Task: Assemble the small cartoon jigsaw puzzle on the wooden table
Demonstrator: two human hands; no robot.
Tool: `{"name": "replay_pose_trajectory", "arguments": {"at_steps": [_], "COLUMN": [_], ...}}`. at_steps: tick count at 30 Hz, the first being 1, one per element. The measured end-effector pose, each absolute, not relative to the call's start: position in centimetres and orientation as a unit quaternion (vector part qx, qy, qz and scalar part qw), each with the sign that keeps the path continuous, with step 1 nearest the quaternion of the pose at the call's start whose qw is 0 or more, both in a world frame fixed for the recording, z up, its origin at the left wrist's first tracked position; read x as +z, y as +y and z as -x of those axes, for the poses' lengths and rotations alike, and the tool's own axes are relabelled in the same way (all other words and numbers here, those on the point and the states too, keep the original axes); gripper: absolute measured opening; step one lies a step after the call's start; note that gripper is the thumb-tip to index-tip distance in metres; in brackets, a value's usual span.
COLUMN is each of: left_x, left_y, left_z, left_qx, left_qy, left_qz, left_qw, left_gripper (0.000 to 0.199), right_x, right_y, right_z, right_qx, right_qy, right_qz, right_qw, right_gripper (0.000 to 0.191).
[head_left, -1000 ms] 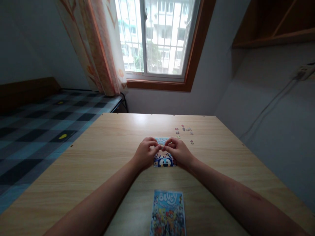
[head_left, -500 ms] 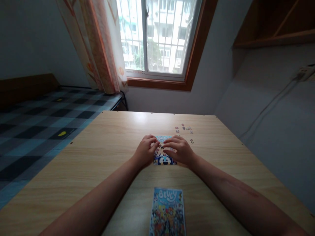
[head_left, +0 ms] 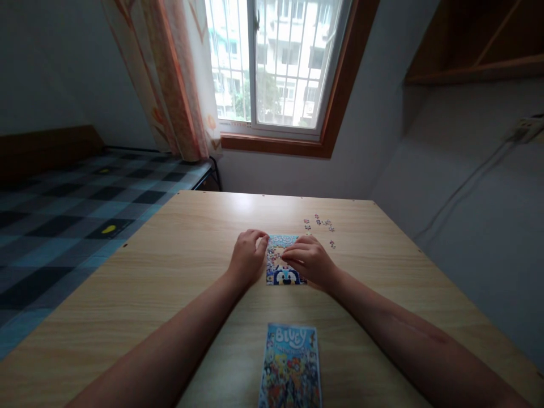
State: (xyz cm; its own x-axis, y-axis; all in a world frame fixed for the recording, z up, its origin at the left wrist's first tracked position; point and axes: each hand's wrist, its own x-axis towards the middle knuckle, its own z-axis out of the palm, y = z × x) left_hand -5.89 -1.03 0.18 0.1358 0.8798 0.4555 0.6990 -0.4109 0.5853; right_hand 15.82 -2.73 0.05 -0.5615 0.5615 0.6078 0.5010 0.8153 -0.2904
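Note:
A partly assembled jigsaw puzzle (head_left: 286,277) lies on the wooden table, with bare wood showing through a gap in its middle. My left hand (head_left: 249,253) rests at the puzzle's left edge, its fingers curved and thumb apart from them, with nothing seen in it. Over the right part of the puzzle is my right hand (head_left: 309,256), fingertips pinched together above the gap; whatever they hold is too small to make out. Several loose puzzle pieces (head_left: 327,222) lie beyond my right hand.
A colourful Bluey picture card (head_left: 290,365) lies near the table's front. The wooden table (head_left: 204,238) stands below a window (head_left: 284,68) with a curtain (head_left: 178,85). A bed with a checked cover (head_left: 85,209) is at the left.
My left hand has drawn back a little to the left, off the puzzle's middle. The fingers of my right hand have closed together, and more of the gap shows.

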Motion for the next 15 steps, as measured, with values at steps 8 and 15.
{"name": "replay_pose_trajectory", "arguments": {"at_steps": [8,15], "left_x": [-0.5,-1.0], "left_y": [-1.5,-1.3], "left_z": [5.4,5.4], "left_qx": [0.268,0.265], "left_qy": [0.613,0.612], "left_qz": [-0.742,-0.745], "left_qw": [0.038,0.029], "left_gripper": [0.039,0.046], "right_x": [0.4,0.1], "right_y": [-3.0,-2.7], "right_z": [-15.9,-15.9], "right_qx": [0.054,0.05], "right_qy": [-0.912,-0.911], "right_qz": [0.291,0.303], "right_qw": [0.285,0.275], "right_gripper": [0.018,0.016]}}
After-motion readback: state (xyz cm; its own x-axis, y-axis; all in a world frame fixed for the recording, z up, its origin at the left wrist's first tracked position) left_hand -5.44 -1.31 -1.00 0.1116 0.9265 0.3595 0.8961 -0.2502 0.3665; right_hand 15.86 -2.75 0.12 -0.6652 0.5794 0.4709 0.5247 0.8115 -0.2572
